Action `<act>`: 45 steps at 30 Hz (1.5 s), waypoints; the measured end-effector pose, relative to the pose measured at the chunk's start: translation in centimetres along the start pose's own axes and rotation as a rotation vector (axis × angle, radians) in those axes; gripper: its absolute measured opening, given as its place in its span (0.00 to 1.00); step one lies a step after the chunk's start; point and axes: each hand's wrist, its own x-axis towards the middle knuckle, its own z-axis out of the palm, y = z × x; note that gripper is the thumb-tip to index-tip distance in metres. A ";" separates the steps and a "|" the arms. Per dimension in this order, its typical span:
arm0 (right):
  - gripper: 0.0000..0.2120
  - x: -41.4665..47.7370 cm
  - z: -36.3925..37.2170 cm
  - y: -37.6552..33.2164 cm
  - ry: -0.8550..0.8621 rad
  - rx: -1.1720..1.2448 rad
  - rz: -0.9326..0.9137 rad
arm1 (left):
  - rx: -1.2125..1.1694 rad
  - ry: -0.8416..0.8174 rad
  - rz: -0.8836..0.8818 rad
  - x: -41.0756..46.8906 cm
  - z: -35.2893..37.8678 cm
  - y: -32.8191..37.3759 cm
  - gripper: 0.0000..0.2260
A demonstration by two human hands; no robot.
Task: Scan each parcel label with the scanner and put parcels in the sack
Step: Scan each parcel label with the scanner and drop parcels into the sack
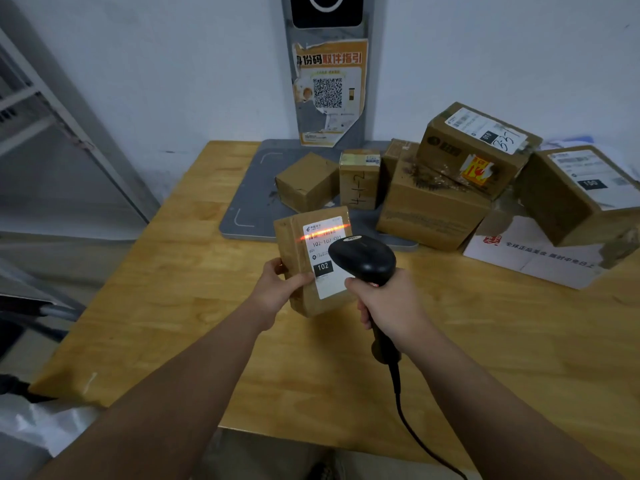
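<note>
My left grip (277,285): fingers curled round parcel (294,237), held over the table's (173,306) middle, label (325,275) facing up. My right grip (391,306): wrapped round scanner (363,258) handle; its red line crosses the label's barcode. Boxes (429,209): piled at far right corner.

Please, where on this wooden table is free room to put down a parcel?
The table is bare on its left side, from its left edge to the grey pad, and on the near right, in front of the white box. The far right is crowded with stacked boxes.
</note>
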 end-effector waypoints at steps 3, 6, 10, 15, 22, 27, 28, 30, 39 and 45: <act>0.08 0.0 0.4 0.0 0.016 0.002 0.017 | -0.002 0.013 -0.002 0.4 -0.4 -0.1 0.36; 0.07 0.0 0.5 -0.3 0.024 -0.003 0.029 | -0.001 0.011 0.002 0.7 -0.6 -0.1 0.36; 0.06 0.0 0.6 -0.5 0.016 -0.021 0.022 | -0.002 0.003 0.004 0.9 -0.8 -0.1 0.36; 0.04 0.0 0.8 -0.4 0.020 -0.035 0.022 | 0.013 -0.004 0.004 1.0 -1.0 -0.2 0.37; 0.05 0.1 1.0 -0.3 0.033 -0.025 0.018 | 0.023 0.005 -0.006 1.2 -1.3 -0.4 0.38; 0.05 -0.4 0.8 -0.3 0.009 0.001 0.015 | 0.013 0.032 0.002 0.1 -1.4 -0.4 0.37; 0.05 -0.6 0.9 -0.4 -0.005 0.001 0.011 | 0.011 0.045 0.010 -0.5 -1.5 -0.4 0.36; 0.06 -1.3 1.3 -0.5 -0.037 -0.008 -0.002 | 0.002 0.071 0.030 -2.1 -1.8 -0.6 0.33; 0.06 -7.7 4.2 2.1 -0.232 0.030 -0.007 | -0.088 0.262 0.042 -14.1 -4.2 -4.4 0.31; 0.06 -13.0 9.1 5.1 -0.342 0.027 0.027 | -0.226 0.452 0.051 -22.4 -8.3 -10.2 0.35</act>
